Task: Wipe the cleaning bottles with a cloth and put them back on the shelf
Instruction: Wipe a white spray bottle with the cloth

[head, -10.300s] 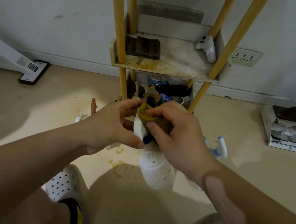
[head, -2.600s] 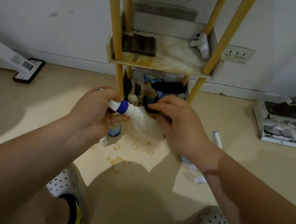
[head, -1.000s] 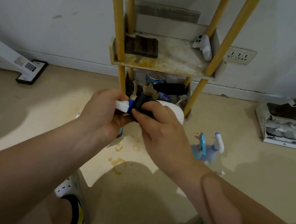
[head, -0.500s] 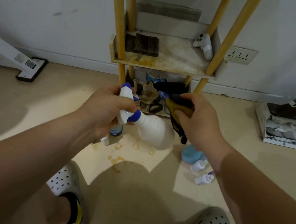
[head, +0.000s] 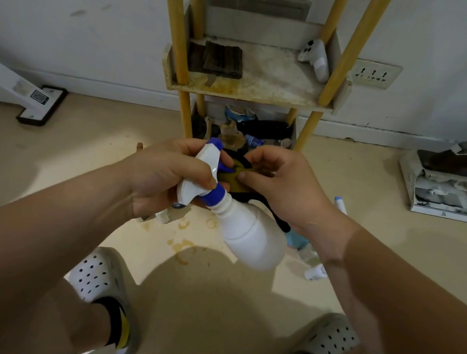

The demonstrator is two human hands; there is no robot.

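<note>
At nine o'clock, far left, a white stand foot with a black edge lay on the beige floor by the wall. Nearer the middle, the left hand was curled round the white trigger head of a spray bottle, fingers and thumb closed on it just above the blue collar. The bottle hung in the air over the floor, in front of the shelf unit and off it, tilted so that its round white body pointed toward five o'clock. At one o'clock from the collar, an olive and black cloth was pressed against the head. The right hand pinched that cloth between thumb and bent fingers, a black part of it trailing under the palm. At twelve o'clock stood the shelf unit on yellow posts. Its stained tier bore a dark folded cloth at the left and a white controller at the right, and the tier below was too cluttered to tell apart. On the floor at five o'clock from the right hand were small bottles, partly hidden by the wrist. Farther right were a wall socket and, at three o'clock, a dustpan with brush.
</note>
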